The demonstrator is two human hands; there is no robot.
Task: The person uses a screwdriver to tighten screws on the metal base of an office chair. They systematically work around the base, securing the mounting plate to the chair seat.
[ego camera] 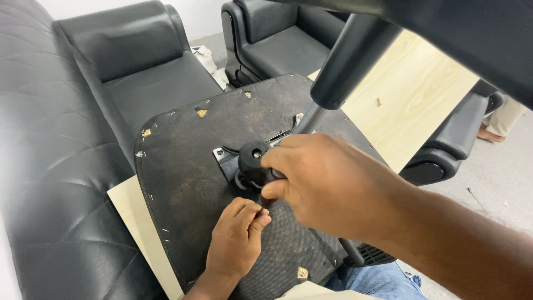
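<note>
**Hands at the knob under an upturned office chair seat**

At the far left, a black leather sofa (50, 155) filled the frame, its surface quilted in soft diamonds and slightly glossy. Against it leaned a pale, wood-grained board (139, 228), and on that board lay the upturned chair seat (183, 166), its underside covered in dusty black fabric, stapled round the edge and marked with small yellow tags at the corners.

The left hand (236, 241) rested on the fabric just below the mechanism, its fingers curled together, the tips seemingly pinched on something small that the picture did not show clearly. Just above it, the metal mechanism plate (225, 155) sat flat on the seat's middle, with a round black plastic knob (254, 158) standing on it. The right hand (327, 183) was closed around the side of that knob, thumb and fingers clamped on it.

As a judgement: the plate looked already seated on the underside, and the knob in place, so the work seemed well along; whether the fastenings were tight could not be told.

From behind the right hand a bright steel gas-lift rod (308, 119) rose into a smooth black cylinder (350, 61). Further right stood a black armchair (277, 39), another pale board (411, 94), and a grey floor (494, 172) with someone's bare foot (491, 135) at the edge.
</note>
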